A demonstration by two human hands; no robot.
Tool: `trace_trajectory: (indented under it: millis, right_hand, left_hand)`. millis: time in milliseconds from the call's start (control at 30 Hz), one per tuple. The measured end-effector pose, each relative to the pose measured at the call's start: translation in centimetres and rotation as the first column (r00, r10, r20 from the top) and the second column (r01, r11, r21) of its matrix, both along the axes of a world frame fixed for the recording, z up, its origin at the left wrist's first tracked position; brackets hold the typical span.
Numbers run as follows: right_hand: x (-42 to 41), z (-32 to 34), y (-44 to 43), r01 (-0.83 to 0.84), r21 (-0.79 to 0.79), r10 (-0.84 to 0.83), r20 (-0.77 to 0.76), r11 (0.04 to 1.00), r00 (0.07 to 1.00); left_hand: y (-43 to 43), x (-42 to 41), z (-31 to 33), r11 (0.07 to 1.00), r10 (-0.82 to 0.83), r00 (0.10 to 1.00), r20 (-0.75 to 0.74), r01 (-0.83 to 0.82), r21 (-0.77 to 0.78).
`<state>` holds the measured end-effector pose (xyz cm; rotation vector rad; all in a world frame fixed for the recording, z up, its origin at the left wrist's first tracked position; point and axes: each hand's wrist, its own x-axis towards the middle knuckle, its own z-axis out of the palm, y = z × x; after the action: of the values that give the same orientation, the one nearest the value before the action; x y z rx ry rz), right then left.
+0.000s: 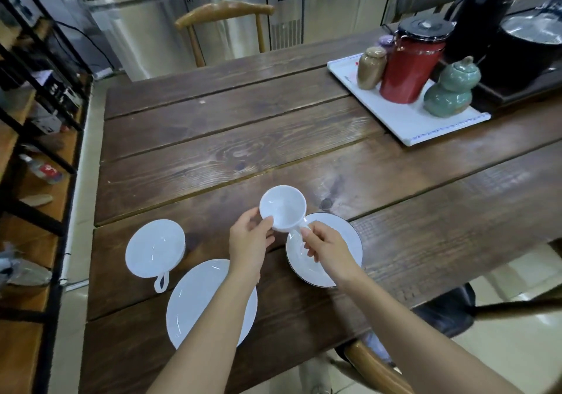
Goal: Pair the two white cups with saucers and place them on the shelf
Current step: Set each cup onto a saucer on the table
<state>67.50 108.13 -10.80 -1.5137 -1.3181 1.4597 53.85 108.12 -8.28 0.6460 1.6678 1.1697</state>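
Head view: left hand (248, 238) and right hand (325, 249) both grasping white cup (282, 206) over right saucer (340, 232), centre frame; second cup (153, 249) on desk (243, 138) lower left.

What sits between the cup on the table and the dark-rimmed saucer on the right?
In the head view, the left hand and forearm cross there, above bare wooden table.

Both cups, the held one (282, 208) at centre and the one (155, 247) at lower left, are plain white. The lower saucer (200, 299) is all white; the right saucer (343, 235) carries a thin dark rim line. The table (213, 138) is dark brown plank wood with visible grain. At upper right, a white tray (425, 126) with blue edge pattern holds a red canister (407, 65), a tan jar (369, 68) and a celadon-green gourd jar (450, 92).
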Motion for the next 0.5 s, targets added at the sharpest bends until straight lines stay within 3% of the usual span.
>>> trace_trajectory:
  millis: [233,500]
  right_hand:
    - [4.4,-1.3,-3.3,0.104,-0.002,-0.104,0.001,0.995,0.995]
    - [5.4,-1.7,-5.1,0.120,0.023,-0.121,0.053,0.993,0.991]
  left_hand:
    - [-0.9,4.1,-1.3,0.978,-0.202,0.972,-0.121,0.195,-0.066]
    - [-1.9,4.9,-1.9,0.952,-0.294,0.945,-0.141,0.276,-0.134]
